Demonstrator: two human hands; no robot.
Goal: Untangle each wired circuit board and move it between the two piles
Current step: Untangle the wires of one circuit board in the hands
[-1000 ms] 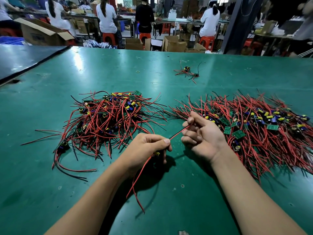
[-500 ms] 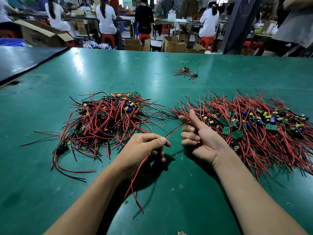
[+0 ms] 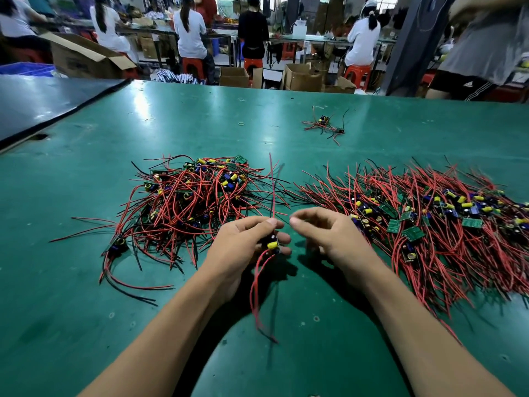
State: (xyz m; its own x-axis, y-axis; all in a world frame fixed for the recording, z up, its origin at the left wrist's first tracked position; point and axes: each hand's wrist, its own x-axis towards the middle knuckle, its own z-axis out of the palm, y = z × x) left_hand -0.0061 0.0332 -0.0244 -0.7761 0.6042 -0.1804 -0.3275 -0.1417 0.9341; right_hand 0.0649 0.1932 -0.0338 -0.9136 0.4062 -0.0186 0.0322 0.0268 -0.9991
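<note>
Left hand (image 3: 243,247) has the wired circuit board (image 3: 273,244), fingers (image 3: 282,239) curled round it, and it looks lifted off the green surface (image 3: 86,282), in the gap between the two piles. One red lead (image 3: 272,190) sticks straight up out of that grip and the dangling leads (image 3: 256,296) trail down toward the person. The right hand (image 3: 326,236) is just beside it, fingers (image 3: 303,216) loosely curled with nothing visible between them (it is blurred, so a thin wire there could be missed).

Now the danger spots. That upright lead pokes up next to the fringe of the tangled pile (image 3: 186,202). If the hand tips left, the lead could hook a loop and bring a clump along with it. The trailing leads are the other worry: carried low, they may drag and snag on the wire ends sticking out of the combed-out pile (image 3: 429,219) on the right (all those ends point this way).

A hard tug on any one wire puts the strain on its solder joint, so a lead could tear off the board. And if the board goes down crooked on the right, its leads will cross the neighbours' and start a fresh knot.
</note>
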